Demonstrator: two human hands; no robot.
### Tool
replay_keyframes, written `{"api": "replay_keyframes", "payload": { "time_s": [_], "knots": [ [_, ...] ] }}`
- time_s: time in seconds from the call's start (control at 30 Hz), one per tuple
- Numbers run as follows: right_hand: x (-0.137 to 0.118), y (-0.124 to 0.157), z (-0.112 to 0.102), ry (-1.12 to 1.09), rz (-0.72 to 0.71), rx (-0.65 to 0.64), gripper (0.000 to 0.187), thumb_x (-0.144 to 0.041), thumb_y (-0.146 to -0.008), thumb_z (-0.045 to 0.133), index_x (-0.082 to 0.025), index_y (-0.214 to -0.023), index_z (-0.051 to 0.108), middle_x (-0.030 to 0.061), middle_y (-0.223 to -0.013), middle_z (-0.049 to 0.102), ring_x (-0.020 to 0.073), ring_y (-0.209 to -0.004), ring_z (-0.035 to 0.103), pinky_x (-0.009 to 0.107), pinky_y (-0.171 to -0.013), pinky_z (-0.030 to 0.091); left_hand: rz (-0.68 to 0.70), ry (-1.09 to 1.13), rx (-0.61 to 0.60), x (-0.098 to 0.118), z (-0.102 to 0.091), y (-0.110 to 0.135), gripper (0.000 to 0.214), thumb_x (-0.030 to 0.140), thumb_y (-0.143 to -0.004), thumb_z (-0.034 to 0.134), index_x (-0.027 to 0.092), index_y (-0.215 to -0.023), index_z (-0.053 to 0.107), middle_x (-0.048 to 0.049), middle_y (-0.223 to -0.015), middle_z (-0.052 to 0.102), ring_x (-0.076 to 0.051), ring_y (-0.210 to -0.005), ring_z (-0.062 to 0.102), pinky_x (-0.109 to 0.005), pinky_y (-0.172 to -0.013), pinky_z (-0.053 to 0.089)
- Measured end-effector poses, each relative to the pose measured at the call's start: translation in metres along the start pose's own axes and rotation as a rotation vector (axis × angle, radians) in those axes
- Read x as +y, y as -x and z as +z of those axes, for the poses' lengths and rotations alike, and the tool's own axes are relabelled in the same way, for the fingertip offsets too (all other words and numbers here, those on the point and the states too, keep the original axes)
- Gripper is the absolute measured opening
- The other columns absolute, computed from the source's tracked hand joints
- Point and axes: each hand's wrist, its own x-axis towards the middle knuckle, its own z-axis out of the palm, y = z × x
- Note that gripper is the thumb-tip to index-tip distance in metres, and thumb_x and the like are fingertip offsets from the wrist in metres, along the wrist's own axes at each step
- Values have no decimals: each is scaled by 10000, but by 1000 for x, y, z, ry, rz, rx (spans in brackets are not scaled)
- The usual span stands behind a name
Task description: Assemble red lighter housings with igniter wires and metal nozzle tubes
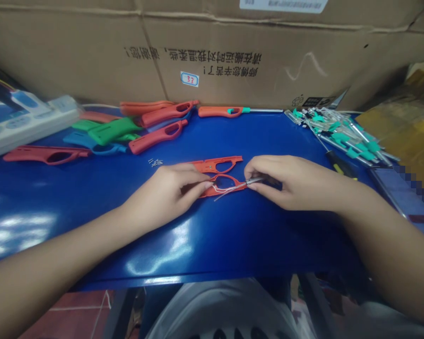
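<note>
Two orange lighter shell halves lie open side up on the blue table. The nearer shell half [240, 186] is pinched at its left part by my left hand [169, 190], thumb and index finger closed on it. My right hand [286, 181] is closed in a pinch around a metal tube [252, 181] at that shell's narrow right end. A thin white wire [217, 189] and a clear tube [224, 193] run across the trigger opening between my hands. Just behind, the farther shell half [226, 165] rests close to the nearer one. My fingers hide part of both shells.
Small metal pins [155, 163] lie left of the shells. Behind are red, green and blue lighter shells [109, 131] and an orange lighter [219, 111] with a metal nozzle. On the right are metal-and-teal lighter parts [342, 134], a screwdriver [339, 167] and a phone [395, 193]. A cardboard box [212, 37] stands behind.
</note>
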Motion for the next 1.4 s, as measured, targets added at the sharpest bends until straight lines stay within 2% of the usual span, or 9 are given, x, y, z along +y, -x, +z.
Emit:
{"api": "replay_keyframes", "payload": {
  "time_s": [0.17,0.4,0.6,0.8,0.9,1.0,1.2,1.3,1.4],
  "knots": [
    [-7,-2,3,-8,-7,-25,189,-385,-1011,545,-229,-928,611,-5,-872,678,160,-761,600,276,-628,321,17,14,34,3,3,1,264,322,-1018,563,172,-1050,778,-63,-1037,783,-206,-968,721,-290,-844,532],
    [-11,-2,8,-113,-106,15,231,-294,-1050,453,-194,-904,602,18,-869,632,147,-776,565,282,-683,351,-3,42,56,6,5,1,244,312,-1010,580,160,-1033,769,-62,-1005,775,-181,-893,712,-274,-797,521],
    [-17,-6,17,-21,-11,10,220,-379,-1024,528,-203,-916,602,4,-884,670,144,-734,569,284,-632,311,-58,73,80,8,8,1,234,325,-999,600,167,-1019,772,-49,-962,762,-160,-810,682,-266,-728,502],
    [-25,-9,27,62,25,6,275,-374,-1051,474,-190,-914,625,14,-853,688,157,-741,600,293,-615,292,-183,181,51,13,10,1,240,368,-995,599,188,-993,757,-39,-943,743,-152,-764,675,-247,-666,514],
    [-28,-10,31,63,45,34,278,-387,-1038,498,-186,-922,652,13,-819,694,152,-705,600,292,-612,298,-247,248,47,15,12,1,242,387,-991,600,189,-976,740,-24,-886,730,-121,-632,646,-234,-603,516],
    [-29,-10,34,72,9,67,264,-347,-1035,492,-181,-921,662,20,-835,710,163,-743,624,294,-627,315,-296,309,12,18,14,3,241,385,-1000,587,188,-963,720,19,-734,679,-85,-483,586,-223,-559,509],
    [-29,-9,40,126,-91,82,257,-271,-1057,441,-174,-951,654,34,-924,730,170,-801,643,304,-687,349,-334,361,-31,21,13,4,234,373,-1003,575,182,-944,697,41,-653,643,-77,-434,582,-191,-497,493],
    [-30,-9,39,172,-143,78,249,-242,-1059,428,-174,-954,643,41,-921,724,170,-798,636,307,-692,344,-342,361,-35,22,13,4,233,370,-996,579,178,-947,701,19,-747,688,-62,-421,573,-172,-444,477],
    [-32,-9,36,191,-87,88,270,-284,-1055,437,-181,-880,615,28,-834,705,164,-733,620,314,-636,306,-377,409,-54,25,13,4,224,380,-985,590,186,-958,699,17,-746,695,-69,-414,583,-165,-412,477]
  ]
}}
